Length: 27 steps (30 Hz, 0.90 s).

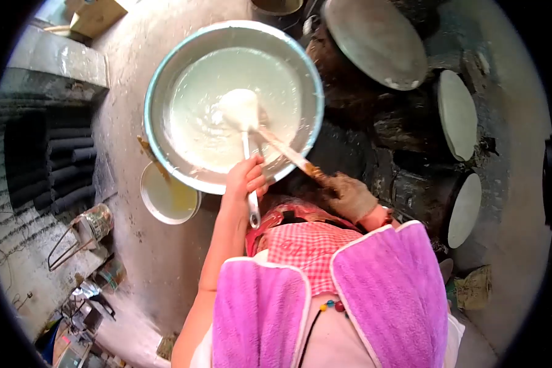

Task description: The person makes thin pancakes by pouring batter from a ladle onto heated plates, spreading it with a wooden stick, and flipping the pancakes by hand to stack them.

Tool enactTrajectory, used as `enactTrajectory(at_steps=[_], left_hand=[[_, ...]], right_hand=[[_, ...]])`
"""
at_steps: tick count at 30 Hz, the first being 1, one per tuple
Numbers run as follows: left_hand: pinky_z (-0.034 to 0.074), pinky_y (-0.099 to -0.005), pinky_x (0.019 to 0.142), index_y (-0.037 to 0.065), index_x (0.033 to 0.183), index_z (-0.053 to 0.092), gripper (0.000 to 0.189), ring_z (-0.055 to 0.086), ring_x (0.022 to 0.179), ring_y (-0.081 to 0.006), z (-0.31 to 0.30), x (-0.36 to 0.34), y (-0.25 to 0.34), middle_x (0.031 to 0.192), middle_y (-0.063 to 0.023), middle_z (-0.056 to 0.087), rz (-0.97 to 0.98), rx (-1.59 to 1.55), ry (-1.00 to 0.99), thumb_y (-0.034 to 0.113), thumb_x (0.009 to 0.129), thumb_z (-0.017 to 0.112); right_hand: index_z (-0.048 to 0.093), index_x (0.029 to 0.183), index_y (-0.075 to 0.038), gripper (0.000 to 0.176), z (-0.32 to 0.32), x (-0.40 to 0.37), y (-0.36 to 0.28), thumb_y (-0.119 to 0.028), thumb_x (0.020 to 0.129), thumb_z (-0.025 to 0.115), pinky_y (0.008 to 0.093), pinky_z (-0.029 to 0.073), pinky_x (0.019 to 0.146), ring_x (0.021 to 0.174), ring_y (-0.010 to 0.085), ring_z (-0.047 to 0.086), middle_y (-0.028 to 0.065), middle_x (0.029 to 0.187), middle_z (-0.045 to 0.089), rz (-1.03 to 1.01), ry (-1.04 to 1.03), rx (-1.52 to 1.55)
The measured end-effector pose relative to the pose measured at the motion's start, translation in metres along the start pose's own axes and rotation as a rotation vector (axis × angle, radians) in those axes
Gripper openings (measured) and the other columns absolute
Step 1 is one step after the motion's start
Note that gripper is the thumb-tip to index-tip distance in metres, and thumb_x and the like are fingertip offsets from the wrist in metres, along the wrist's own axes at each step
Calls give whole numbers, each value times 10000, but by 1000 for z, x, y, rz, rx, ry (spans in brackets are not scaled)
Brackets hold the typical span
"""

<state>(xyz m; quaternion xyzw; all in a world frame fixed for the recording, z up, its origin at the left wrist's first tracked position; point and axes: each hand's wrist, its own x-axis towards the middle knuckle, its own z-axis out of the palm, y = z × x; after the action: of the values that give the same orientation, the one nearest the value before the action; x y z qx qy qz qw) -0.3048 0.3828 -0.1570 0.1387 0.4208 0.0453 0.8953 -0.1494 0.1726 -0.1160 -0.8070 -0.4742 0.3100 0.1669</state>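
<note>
A large metal basin (159, 150) in front of me holds a whitish, batter-like liquid (196, 92). My left hand (246, 178) is wrapped round the metal handle of a ladle (240, 107), whose head is coated white and lies over or in the liquid. In my right hand (351, 197), which wears a soiled glove, is a wooden stick (288, 151). It is brown near the grip and pale further up. Its far end reaches into the basin close beside the ladle head, where the liquid partly hides it.
Left of the basin stands a white bucket (168, 199) with pale liquid. Dark stoves with round pale lids (377, 43) (457, 113) (465, 210) line the right. Black cylindrical briquettes (70, 159) are stacked at the far left, above a rusty can (95, 222) with a wire handle.
</note>
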Motion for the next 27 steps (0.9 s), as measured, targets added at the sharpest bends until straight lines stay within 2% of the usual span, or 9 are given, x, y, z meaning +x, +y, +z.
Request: enactTrajectory(at_steps=[6, 8, 10, 12, 16, 17, 21, 23, 27], left_hand=[[318, -202, 305, 5, 980, 519, 195, 286, 361, -26, 103, -105, 11, 533, 62, 289, 415, -159, -244, 179, 992, 433], [338, -217, 324, -25, 1054, 518, 255, 304, 366, -46, 125, -137, 32, 555, 53, 311, 483, -161, -494, 186, 1014, 380], [328, -218, 333, -40, 1121, 499, 295, 310, 370, -54, 156, -179, 55, 579, 47, 330, 545, -153, -580, 196, 1022, 353], [374, -229, 386, -110, 1261, 398, 405, 377, 422, -74, 166, -206, 77, 623, -2, 371, 641, -24, -772, 203, 1038, 272], [283, -214, 317, -15, 1267, 432, 391, 277, 368, -29, 175, -225, 94, 574, 63, 302, 830, 339, -387, 275, 1007, 404], [281, -213, 314, -13, 1270, 433, 406, 269, 364, -28, 172, -225, 90, 564, 66, 285, 737, 335, -333, 288, 998, 425], [428, -287, 443, -126, 1370, 265, 495, 419, 470, -124, 110, -190, 78, 657, -26, 376, 26, -411, -757, 235, 1033, 231], [432, -289, 448, -128, 1375, 247, 501, 426, 474, -126, 79, -174, 77, 656, -24, 385, -44, -536, -615, 237, 1032, 229], [436, -290, 456, -140, 1379, 206, 529, 426, 478, -128, 51, -163, 99, 670, -23, 395, -161, -737, -468, 255, 1029, 232]], right_hand=[[593, 1199, -131, 378, -61, -18, -22, -288, 856, 614, 420, 502, 718, 813, 334, 618, 176, 881, 589, -278, 226, 114], [563, 1271, -117, 450, -95, -6, -37, -220, 844, 660, 390, 511, 732, 815, 309, 628, 158, 973, 629, -458, 260, 268], [533, 1302, -88, 487, -131, -5, -68, -128, 838, 675, 298, 517, 665, 795, 180, 629, 72, 1004, 659, -402, 48, 909], [498, 1323, -47, 523, -171, -8, -95, -67, 832, 674, 207, 489, 560, 758, 78, 600, 33, 992, 666, -339, -61, 1164], [379, 1400, -65, 583, -175, 35, -84, -89, 866, 610, 207, 433, 381, 560, 138, 606, 201, 890, 633, -680, -505, 1675], [379, 1400, -65, 583, -161, 51, -75, -89, 866, 610, 207, 433, 381, 560, 138, 606, 201, 890, 633, -680, -508, 1683], [313, 1421, -66, 620, -83, 79, -27, -112, 875, 602, 193, 451, 375, 483, 131, 559, 229, 959, 599, -296, -655, 1888], [338, 1406, -52, 611, -56, 65, 8, -111, 867, 620, 177, 423, 367, 492, 112, 550, 200, 917, 605, -102, -696, 1835], [417, 1337, 28, 560, -37, 8, 73, -60, 826, 630, 234, 512, 490, 608, 174, 627, 204, 966, 644, 251, -449, 1515]])
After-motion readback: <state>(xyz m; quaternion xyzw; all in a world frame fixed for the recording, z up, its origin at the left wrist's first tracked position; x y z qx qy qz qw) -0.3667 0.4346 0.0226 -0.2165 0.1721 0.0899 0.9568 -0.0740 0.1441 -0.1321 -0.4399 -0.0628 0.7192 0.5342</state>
